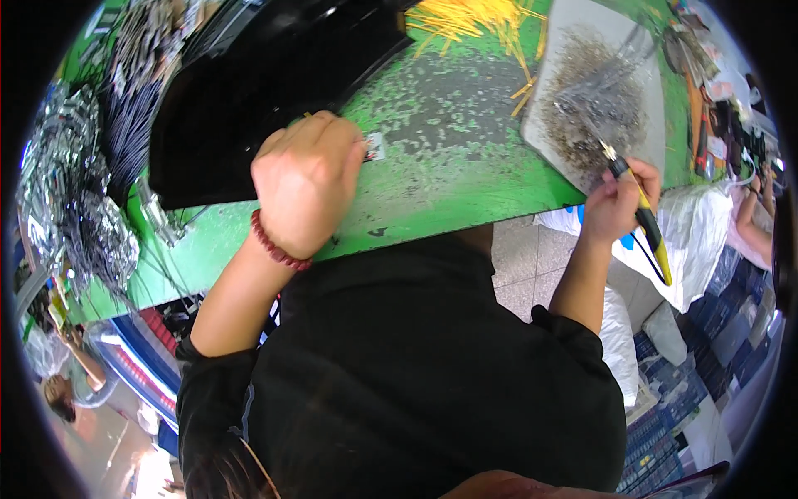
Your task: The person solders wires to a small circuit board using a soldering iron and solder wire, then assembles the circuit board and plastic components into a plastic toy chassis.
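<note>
My right hand (625, 200) is closed round a yellow and black soldering iron (645, 209). The iron's metal tip points up and left, over the near part of a pale board (544, 125) strewn with brown and grey residue. A tangle of thin grey wire or solder (611, 75) lies on that board. My left hand (307, 179), with a red bead bracelet at the wrist, is closed knuckles up at the edge of a large glossy black tray-like piece (274, 71). Its fingertips are hidden. A small pale patch with red marks (376, 147) shows right beside it.
The green worktop (432, 179) has worn grey patches. Yellow strips (465, 17) lie at the far side. Bundles of dark wires (129, 137) and silvery packets (66, 183) crowd the left. Orange-handled tools (697, 125) lie at the right, beyond the board. Other people are visible at both sides.
</note>
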### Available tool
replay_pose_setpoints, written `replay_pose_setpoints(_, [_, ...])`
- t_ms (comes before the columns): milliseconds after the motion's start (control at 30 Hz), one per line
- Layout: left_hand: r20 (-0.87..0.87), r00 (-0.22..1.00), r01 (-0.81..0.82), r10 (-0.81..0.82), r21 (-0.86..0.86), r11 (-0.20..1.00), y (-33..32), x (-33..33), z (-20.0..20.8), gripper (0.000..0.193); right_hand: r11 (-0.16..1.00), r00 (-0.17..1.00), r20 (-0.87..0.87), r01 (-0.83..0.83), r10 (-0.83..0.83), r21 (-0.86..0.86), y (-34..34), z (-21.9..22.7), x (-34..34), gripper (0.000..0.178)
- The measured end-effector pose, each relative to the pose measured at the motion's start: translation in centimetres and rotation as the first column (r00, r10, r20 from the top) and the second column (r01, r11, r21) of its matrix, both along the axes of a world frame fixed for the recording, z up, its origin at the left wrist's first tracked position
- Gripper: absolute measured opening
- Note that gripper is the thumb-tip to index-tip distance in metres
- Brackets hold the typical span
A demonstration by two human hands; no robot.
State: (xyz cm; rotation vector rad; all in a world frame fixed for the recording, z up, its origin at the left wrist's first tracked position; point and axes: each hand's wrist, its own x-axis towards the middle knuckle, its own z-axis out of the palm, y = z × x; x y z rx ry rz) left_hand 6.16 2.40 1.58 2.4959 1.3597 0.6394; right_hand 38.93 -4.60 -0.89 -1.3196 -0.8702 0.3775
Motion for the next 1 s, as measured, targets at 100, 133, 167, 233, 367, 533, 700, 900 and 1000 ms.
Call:
replay_pose_setpoints(100, [0.030,1.000,0.000,0.001,-0.017,1.000,0.0,-0.4,-0.2,0.010,0.993,0.994,0.006,-0.113,0.113,0.025,-0.2,0.5,-2.5,0.012])
replay_pose_setpoints(133, [0.030,1.000,-0.004,0.004,-0.005,1.000,0.0,-0.4,-0.3,0.011,0.984,0.985,0.006,-0.170,0.170,0.049,-0.4,0.4,-3.7,0.013])
replay_pose_setpoints(167, [0.031,1.000,-0.004,0.004,0.011,1.000,0.0,-0.5,-0.5,0.010,0.972,0.972,0.004,-0.235,0.235,-0.017,-0.6,0.5,-4.9,0.016])
replay_pose_setpoints(233, [0.023,1.000,-0.007,0.006,0.030,1.000,0.1,-0.5,-0.7,0.010,0.925,0.921,0.090,-0.378,0.379,-0.023,-0.6,0.2,-7.1,0.020])
replay_pose_setpoints(367, [0.015,1.000,-0.014,0.014,0.015,1.000,-0.1,-0.5,-0.8,0.010,0.881,0.881,0.040,-0.468,0.471,-0.066,-0.1,-0.4,-10.1,0.026])
replay_pose_setpoints(533, [0.032,0.999,-0.005,0.004,0.025,1.000,0.1,-0.7,-0.9,0.010,0.800,0.807,-0.062,-0.591,0.588,-0.107,0.0,-0.6,-12.2,0.020])
replay_pose_setpoints(700, [0.045,0.999,0.006,-0.007,0.021,1.000,0.1,-0.8,-1.0,0.010,0.800,0.823,-0.100,-0.568,0.560,-0.193,0.2,-0.5,-12.4,0.022])
replay_pose_setpoints(900, [0.045,0.999,0.009,-0.010,0.014,1.000,0.1,-0.9,-1.0,0.009,0.801,0.823,-0.036,-0.562,0.567,-0.208,0.3,-0.7,-12.3,0.022])
replay_pose_setpoints(1000, [0.041,0.999,0.011,-0.012,0.014,1.000,0.1,-0.9,-1.0,0.009,0.786,0.807,-0.020,-0.579,0.590,-0.215,0.3,-0.7,-12.2,0.023])
